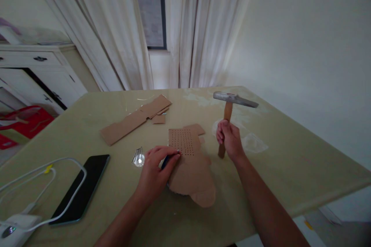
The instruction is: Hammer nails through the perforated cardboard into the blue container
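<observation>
My right hand is wrapped round the wooden handle of a hammer, whose grey metal head is raised above the table. My left hand rests at the left side of a piece of brown cardboard. Its thumb and forefinger pinch a small nail, mostly hidden by the fingertips, at the lower edge of a grid of small dark holes. Something dark blue shows under that hand; its kind is unclear. Several loose nails lie just left of the hand.
Cardboard strips lie farther back on the pale green table. On the left are a black phone, a white cable and a white charger-like device. Clear film lies right of the hammer. Curtains hang behind.
</observation>
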Motion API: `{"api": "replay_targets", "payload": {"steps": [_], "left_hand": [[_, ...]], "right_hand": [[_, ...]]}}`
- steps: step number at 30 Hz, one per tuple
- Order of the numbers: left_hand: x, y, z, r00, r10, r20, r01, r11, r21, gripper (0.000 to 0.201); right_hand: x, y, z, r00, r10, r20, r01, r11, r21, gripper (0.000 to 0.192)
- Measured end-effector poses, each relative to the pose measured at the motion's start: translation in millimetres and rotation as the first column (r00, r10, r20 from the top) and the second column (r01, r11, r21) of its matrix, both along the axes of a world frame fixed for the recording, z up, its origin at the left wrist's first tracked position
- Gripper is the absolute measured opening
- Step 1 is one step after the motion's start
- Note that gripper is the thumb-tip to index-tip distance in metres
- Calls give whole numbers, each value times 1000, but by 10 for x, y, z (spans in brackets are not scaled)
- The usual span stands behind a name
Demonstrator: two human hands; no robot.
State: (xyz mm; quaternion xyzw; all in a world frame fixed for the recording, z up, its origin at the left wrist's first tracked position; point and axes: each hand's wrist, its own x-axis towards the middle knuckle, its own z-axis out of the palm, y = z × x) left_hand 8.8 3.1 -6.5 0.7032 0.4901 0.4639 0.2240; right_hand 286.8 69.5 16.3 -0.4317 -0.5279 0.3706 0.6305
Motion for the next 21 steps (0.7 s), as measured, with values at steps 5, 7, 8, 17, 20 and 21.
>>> {"api": "replay_targets", "payload": {"steps": [5, 7, 8, 17, 20, 21], "left_hand": [[5, 2, -12, 1000, -13, 15, 13, 1000, -1, 16], [9, 3, -15, 1000, -11, 11, 11, 1000, 2, 15], [12, 4, -16, 1000, -11, 8, 11, 1000, 2, 15], [38, 33, -31, 999, -16, 39, 15, 1000, 7, 17], [50, 36, -30, 1000, -4, 19, 4, 1000, 27, 16], [54, 38, -27, 1000, 0, 9, 0, 1000, 31, 16]], "right_hand": [[5, 48, -80, 994, 102, 36, -95, 981, -167, 62], [3, 27, -62, 990, 133, 51, -120, 973, -199, 63], [7, 3, -34, 988, 143, 60, -128, 970, -205, 63], [170, -495, 591, 829, 199, 522, -155, 980, -126, 57], [173, -648, 793, 636, 206, 744, -228, 971, -74, 57], [166, -692, 849, 574, 203, 794, -240, 968, -74, 56]]}}
